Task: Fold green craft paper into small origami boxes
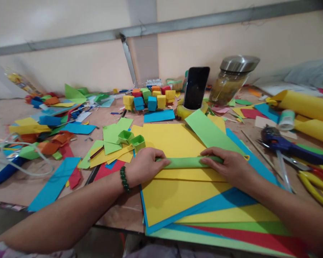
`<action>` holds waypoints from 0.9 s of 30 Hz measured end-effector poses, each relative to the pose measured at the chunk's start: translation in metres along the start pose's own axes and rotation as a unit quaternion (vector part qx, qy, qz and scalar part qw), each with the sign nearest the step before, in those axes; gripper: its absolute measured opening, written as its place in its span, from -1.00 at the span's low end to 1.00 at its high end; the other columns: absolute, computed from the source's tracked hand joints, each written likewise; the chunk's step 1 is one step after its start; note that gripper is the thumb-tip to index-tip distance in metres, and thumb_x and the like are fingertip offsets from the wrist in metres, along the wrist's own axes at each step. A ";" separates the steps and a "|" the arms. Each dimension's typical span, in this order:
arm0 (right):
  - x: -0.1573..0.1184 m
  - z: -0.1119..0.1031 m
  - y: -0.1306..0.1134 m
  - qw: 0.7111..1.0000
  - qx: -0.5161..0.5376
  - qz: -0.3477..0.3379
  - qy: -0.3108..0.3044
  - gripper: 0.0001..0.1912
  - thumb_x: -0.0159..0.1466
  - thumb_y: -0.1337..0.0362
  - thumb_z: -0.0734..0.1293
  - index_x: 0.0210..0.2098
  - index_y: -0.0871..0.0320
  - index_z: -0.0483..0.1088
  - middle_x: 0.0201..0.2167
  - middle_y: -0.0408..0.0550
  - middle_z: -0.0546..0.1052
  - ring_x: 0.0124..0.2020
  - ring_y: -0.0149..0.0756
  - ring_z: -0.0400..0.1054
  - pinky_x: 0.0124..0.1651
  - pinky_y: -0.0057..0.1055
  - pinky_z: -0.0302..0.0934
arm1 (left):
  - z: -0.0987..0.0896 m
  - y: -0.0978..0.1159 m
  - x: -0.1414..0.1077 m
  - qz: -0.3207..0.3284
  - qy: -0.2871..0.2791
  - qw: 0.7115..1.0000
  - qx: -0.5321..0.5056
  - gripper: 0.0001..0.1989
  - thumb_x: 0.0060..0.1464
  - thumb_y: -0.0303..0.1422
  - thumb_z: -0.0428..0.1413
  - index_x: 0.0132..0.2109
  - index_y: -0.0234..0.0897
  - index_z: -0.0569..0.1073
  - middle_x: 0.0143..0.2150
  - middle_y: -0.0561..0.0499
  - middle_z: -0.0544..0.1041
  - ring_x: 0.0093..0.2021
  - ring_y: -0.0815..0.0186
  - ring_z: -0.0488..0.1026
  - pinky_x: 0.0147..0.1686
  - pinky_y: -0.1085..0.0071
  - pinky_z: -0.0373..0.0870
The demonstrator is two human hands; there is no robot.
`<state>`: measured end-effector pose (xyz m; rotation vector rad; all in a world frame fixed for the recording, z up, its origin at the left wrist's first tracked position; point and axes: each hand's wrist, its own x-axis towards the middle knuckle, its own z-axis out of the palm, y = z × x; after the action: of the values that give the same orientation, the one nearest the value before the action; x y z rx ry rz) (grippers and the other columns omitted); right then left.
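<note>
Between my two hands a narrow green paper strip (185,162) lies crosswise over the stack of yellow sheets (172,200). My left hand (146,165) pinches its left end, thumb in front and fingers curled behind. At the right end, my right hand (227,163) grips it the same way. The strip looks folded lengthwise. A wider green sheet (212,130) slants behind my right hand. Just beyond my left hand stand two small open green paper boxes (138,142). Green and yellow paper pieces (114,138) lie around them.
Small coloured paper cubes (152,103) sit at the back, beside a propped phone (196,87) and a lidded glass jar (231,80). A blue glue gun (290,145) and yellow-handled scissors (314,186) lie at right. Paper scraps (56,139) cover the left.
</note>
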<state>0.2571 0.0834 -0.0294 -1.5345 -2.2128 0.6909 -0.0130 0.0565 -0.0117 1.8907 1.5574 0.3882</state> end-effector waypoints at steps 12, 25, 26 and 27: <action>0.002 -0.012 -0.001 0.995 -0.064 -0.004 -0.075 -0.64 0.18 -0.04 0.29 -0.21 0.10 0.44 -0.26 -0.01 0.54 -0.26 -0.16 0.42 -0.25 -0.30 0.26 | 0.000 -0.003 -0.001 0.063 0.022 0.996 0.052 -0.81 0.08 -0.25 0.12 -0.36 -0.29 0.38 -0.23 -0.02 0.39 -0.26 0.30 0.36 -0.24 0.37 0.28; -0.006 -0.014 -0.012 0.993 -0.029 -0.079 -0.082 -0.73 0.26 0.05 0.25 -0.45 0.10 0.32 -0.55 -0.18 0.45 -0.51 -0.37 0.29 -0.44 -0.45 0.09 | -0.003 0.004 -0.004 0.070 0.021 0.997 -0.023 -0.70 -0.03 -0.12 0.20 -0.26 -0.27 0.51 -0.20 -0.05 0.48 -0.14 0.22 0.39 -0.14 0.33 0.30; -0.006 -0.014 -0.013 0.993 -0.028 -0.081 -0.078 -0.73 0.27 0.05 0.24 -0.44 0.10 0.32 -0.56 -0.18 0.44 -0.52 -0.38 0.28 -0.45 -0.45 0.09 | -0.004 0.004 -0.003 0.063 0.009 0.996 -0.061 -0.74 -0.01 -0.17 0.19 -0.29 -0.29 0.49 -0.26 -0.02 0.50 -0.20 0.26 0.41 -0.19 0.37 0.31; -0.007 -0.015 -0.013 0.994 -0.024 -0.081 -0.073 -0.73 0.27 0.05 0.24 -0.44 0.09 0.32 -0.57 -0.19 0.43 -0.53 -0.38 0.27 -0.46 -0.45 0.09 | -0.004 0.004 -0.002 0.054 -0.003 0.994 -0.098 -0.78 0.01 -0.21 0.18 -0.33 -0.30 0.48 -0.32 0.01 0.51 -0.27 0.31 0.41 -0.25 0.41 0.30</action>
<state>0.2576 0.0760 -0.0098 -1.3457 -2.4468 0.7239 -0.0127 0.0550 -0.0056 1.8255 1.3641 0.5608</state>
